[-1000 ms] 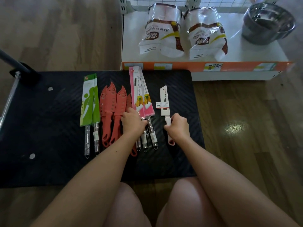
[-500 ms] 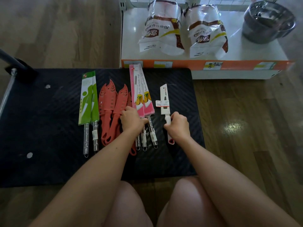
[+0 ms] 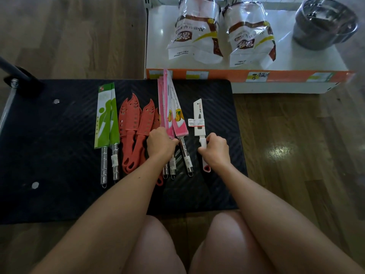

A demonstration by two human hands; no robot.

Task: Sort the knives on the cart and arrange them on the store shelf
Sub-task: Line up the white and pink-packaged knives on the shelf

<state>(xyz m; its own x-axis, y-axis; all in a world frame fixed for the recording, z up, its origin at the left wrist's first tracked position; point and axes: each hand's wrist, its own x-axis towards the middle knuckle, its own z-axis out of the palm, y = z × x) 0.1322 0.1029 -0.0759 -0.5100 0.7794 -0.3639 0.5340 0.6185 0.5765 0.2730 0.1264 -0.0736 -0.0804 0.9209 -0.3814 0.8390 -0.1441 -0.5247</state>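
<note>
Knives lie in groups on the black cart deck. At left are two green-sleeved knives with steel handles, then several red plastic knives. The pink-sleeved knives lie in the middle, their tips reaching the shelf edge; my left hand grips them where sleeves meet handles. A white-sheathed knife lies at right, and my right hand is curled round its white handle. The white store shelf stands just beyond the cart.
Two clear bags of goods lie on the shelf, with a steel pot at its right end. An orange price strip fronts the shelf. The cart's handle post rises at far left. Wooden floor surrounds the cart; my knees are below.
The pink-sleeved knives have shifted slightly forward toward the shelf under my left hand. My right hand keeps its hold on the white knife's handle.
</note>
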